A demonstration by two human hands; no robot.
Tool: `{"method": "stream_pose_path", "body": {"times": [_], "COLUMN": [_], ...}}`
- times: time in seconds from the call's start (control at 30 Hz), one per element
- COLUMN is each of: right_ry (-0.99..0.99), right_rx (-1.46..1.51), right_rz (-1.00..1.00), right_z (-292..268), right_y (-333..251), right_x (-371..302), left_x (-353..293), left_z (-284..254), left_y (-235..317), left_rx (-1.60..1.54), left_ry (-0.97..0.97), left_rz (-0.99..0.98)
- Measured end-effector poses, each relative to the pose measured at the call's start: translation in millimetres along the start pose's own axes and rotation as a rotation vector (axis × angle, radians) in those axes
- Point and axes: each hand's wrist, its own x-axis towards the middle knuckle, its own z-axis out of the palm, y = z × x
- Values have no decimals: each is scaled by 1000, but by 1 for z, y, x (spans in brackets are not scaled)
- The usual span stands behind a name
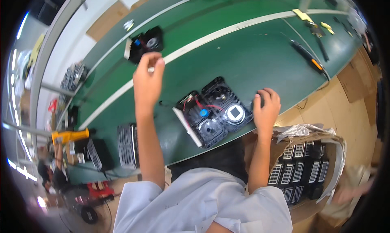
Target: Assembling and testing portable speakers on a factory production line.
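Observation:
An opened black plastic housing (219, 111) lies on the green bench in front of me, its two halves side by side. Red wires, a blue round part (204, 112) and a white round part with a dark square (235, 114) show inside. A pale panel (187, 127) edges its left side. My left hand (148, 76) is raised beyond the housing to the left, fingers curled in a pinch; a small whitish bit shows between them, too small to name. Just right of the housing is my right hand (266, 107), fingers bent around something dark and mostly hidden.
Another opened black housing (148, 44) sits farther back at left. A black ribbed case (128, 145) lies near my left forearm. An orange-and-black screwdriver (306, 56) with a cord lies at right. A carton (341, 160) of black panelled units stands at lower right. A yellow tool (71, 135) is at left.

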Motion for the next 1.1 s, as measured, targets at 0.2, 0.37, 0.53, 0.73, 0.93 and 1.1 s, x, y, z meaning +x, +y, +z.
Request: {"method": "stream_pose_path", "body": {"times": [0.2, 0.37, 0.53, 0.73, 0.93, 1.1], "right_ry": [-354, -720, -891, -990, -858, -801], "right_rx": [-63, 57, 424, 1154, 991, 1222], "right_rz": [-139, -380, -3, 610, 888, 923], "right_z": [-9, -7, 1, -7, 2, 1], "right_y": [-3, -16, -35, -43, -25, -45], "right_x": [24, 23, 0, 29, 10, -15], "left_x": [-182, -233, -227, -223, -204, -207], "left_z": [1, 57, 67, 56, 43, 44], "left_y": [-36, -37, -28, -33, -43, -40], "left_rx": [-272, -533, -629, -800, -742, -811], "left_ry": [-45, 3, 103, 146, 138, 238], "left_rz": [-185, -168, -206, -302, -271, -347]}}
